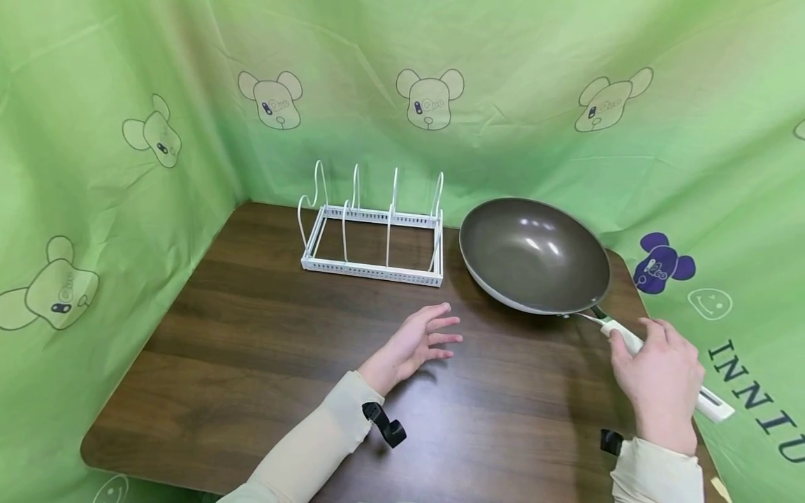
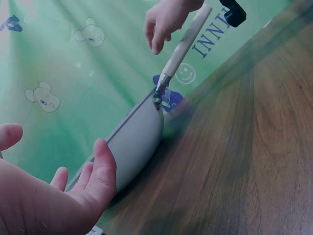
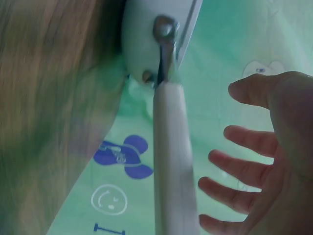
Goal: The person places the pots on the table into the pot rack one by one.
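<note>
**Wok at the right of the table, right hand at its handle**

A white wire rack stands at the back of the dark wood table. The left hand hovers near the middle, fingers spread and relaxed, holding nothing. Right of it sits the wok, its white handle reaching toward the right hand. The head view suggests a grip, but the right wrist view shows fingers spread beside the handle, so perhaps only touching. The handle's far end is partly hidden.
</note>
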Tool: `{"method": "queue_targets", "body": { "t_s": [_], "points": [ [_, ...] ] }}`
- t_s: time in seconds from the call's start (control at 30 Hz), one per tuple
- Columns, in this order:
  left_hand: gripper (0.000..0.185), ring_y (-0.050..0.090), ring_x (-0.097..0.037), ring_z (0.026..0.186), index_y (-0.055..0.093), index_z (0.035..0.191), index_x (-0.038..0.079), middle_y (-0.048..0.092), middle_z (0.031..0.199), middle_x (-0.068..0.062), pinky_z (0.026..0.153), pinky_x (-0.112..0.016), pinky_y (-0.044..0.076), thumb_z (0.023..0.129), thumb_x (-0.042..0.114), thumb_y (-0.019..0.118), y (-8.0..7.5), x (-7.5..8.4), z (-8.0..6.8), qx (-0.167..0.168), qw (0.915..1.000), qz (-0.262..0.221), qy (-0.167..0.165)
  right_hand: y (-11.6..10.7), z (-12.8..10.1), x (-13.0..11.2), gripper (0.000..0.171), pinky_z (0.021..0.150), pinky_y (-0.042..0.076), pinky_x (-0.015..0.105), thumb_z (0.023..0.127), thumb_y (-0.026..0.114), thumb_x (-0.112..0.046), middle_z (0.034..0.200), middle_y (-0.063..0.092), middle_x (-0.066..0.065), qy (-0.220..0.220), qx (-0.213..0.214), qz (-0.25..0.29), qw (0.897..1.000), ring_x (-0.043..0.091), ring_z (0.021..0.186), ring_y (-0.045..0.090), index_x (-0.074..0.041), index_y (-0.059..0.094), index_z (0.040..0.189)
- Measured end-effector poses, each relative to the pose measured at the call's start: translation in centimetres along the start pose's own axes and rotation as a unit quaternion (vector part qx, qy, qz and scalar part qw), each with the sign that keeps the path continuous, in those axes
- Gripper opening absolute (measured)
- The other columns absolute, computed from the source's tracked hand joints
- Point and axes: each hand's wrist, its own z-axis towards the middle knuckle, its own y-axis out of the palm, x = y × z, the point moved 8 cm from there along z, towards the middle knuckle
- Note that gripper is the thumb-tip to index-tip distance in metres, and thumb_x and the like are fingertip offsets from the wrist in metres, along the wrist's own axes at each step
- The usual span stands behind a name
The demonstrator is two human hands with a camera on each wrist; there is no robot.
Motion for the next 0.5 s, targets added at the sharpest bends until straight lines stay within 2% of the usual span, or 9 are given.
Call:
{"method": "queue_targets", "body": {
  "t_s": [0.27, 0.5],
  "points": [
    [0.063, 0.064, -0.029, 0.114, 0.044, 0.146, 0.007, 0.051, 0.148, -0.019, 0.082, -0.037, 0.053, 0.097, 0.044, 0.059, 0.8, -0.4, 0.4, -0.01, 0.9999, -0.004, -0.011, 0.8, 0.3, 3.6, 0.072, 0.094, 0.028, 0.076, 0.1, 0.05, -0.046, 0.145, 0.037, 0.039, 0.046, -0.077, -0.045, 0.995, 0.068, 0.121, 0.033, 0.01, 0.04, 0.144],
    [0.062, 0.063, -0.029, 0.114, 0.045, 0.144, 0.007, 0.051, 0.148, -0.019, 0.078, -0.035, 0.053, 0.096, 0.045, 0.06, 1.1, -0.9, 0.6, -0.011, 0.9997, -0.007, -0.021, 1.1, -0.2, 5.3, 0.085, 0.087, 0.031, 0.074, 0.1, 0.04, -0.062, 0.136, 0.039, 0.045, 0.077, -0.147, -0.077, 0.983, 0.067, 0.108, 0.04, 0.012, 0.035, 0.144]
  ]
}}
